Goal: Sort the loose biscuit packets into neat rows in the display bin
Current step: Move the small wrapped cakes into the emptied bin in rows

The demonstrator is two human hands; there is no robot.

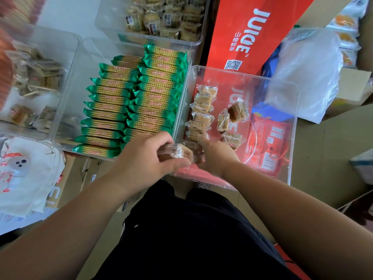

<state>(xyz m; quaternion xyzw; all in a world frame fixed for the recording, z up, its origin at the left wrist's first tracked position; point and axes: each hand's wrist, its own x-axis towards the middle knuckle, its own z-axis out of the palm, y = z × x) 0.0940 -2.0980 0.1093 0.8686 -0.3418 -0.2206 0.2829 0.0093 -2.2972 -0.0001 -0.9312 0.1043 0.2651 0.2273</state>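
Note:
A clear plastic display bin (293, 126) stands in front of me, right of centre. Along its left wall lies a row of small clear-wrapped biscuit packets (201, 112). Three loose packets (232, 116) lie near the bin's middle. My left hand (147, 158) grips a clear-wrapped biscuit packet (177, 152) at the bin's near left corner. My right hand (216, 154) reaches into the bin at the near end of the row, fingers on a packet (191, 145) there; how firmly it holds is hidden.
Left of it a clear bin (66, 110) holds two rows of green-wrapped biscuit packets (131, 102). Further clear bins with wrapped snacks sit far left (36, 77) and at the top (161, 17). A red juice carton (248, 33) and plastic bags (308, 71) lie behind.

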